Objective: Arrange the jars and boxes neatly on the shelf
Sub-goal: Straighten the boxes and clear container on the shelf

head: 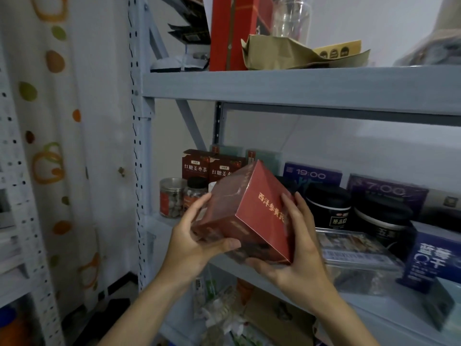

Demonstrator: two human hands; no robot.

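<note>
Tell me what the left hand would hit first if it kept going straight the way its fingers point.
The left hand grips the red box, fingers aimed up and into the shelf. Probably the dark-lidded jar beside the clear jar, though depth is unclear.

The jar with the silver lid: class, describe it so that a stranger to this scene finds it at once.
Start at the grey metal shelf and go to its middle level, far left end. There, below two dark red tea boxes, stands the jar with the silver lid. Its neighbour, a jar to its right, has a black lid.

Dim, soft, wide-angle edge warping.
</note>
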